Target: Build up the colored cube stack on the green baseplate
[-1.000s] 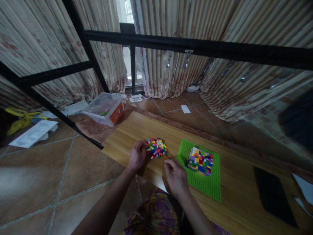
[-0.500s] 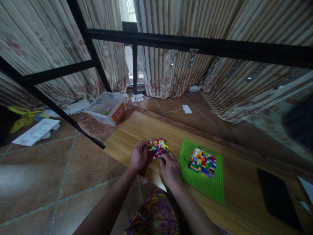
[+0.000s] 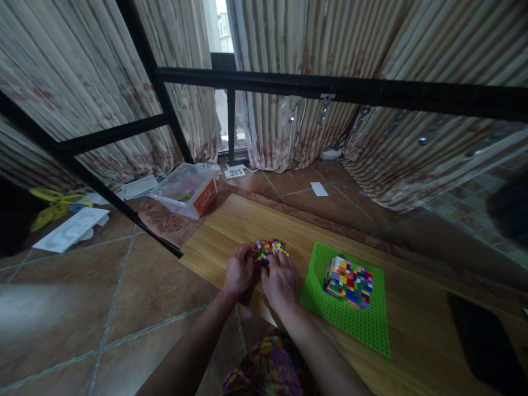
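A heap of small loose bricks in many colours (image 3: 270, 248) lies on a low wooden board (image 3: 231, 223). My left hand (image 3: 239, 270) rests against the heap's left side, fingers curled at its edge. My right hand (image 3: 280, 279) lies over the heap's near side, fingertips in the bricks; whether either hand pinches a brick is hidden. To the right sits a green studded baseplate (image 3: 350, 319) with a many-coloured block of stacked bricks (image 3: 350, 281) on it.
A clear plastic box with an orange label (image 3: 186, 191) stands on the tiled floor beyond the board's far left corner. A black flat thing (image 3: 487, 346) lies at the board's right. Black metal bars (image 3: 330, 88) and curtains stand behind. White papers (image 3: 70, 231) lie far left.
My right hand has moved left from near the baseplate onto the heap of loose bricks. My left hand stays at the heap. The view has tilted slightly.
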{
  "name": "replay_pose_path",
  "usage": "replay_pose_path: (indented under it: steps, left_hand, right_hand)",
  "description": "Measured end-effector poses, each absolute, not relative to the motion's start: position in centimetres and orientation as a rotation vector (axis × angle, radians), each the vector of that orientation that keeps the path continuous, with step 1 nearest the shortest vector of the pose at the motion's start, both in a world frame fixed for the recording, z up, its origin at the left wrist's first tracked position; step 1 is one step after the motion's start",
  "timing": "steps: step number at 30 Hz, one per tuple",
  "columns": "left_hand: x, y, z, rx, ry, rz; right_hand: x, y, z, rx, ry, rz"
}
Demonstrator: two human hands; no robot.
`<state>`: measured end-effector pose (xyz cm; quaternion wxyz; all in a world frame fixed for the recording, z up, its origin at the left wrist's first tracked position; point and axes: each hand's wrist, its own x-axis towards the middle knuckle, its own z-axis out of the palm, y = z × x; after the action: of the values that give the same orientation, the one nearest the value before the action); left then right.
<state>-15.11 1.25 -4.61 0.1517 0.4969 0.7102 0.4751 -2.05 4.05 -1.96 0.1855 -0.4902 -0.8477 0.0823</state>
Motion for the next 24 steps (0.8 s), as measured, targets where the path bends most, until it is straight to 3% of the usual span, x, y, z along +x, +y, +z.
replay_pose_path:
  steps: [15,24]
  left_hand:
    - [-15.0,1.1,-4.2,1.411,2.013,1.392]
    - [-14.0,-0.5,-1.9,1.362,1.939,1.508]
  right_hand:
    - [-1.9,4.3,-2.6,-1.282,-2.362,0.235]
    - [-0.1,3.2,-2.6,-1.141,-2.035,0.607]
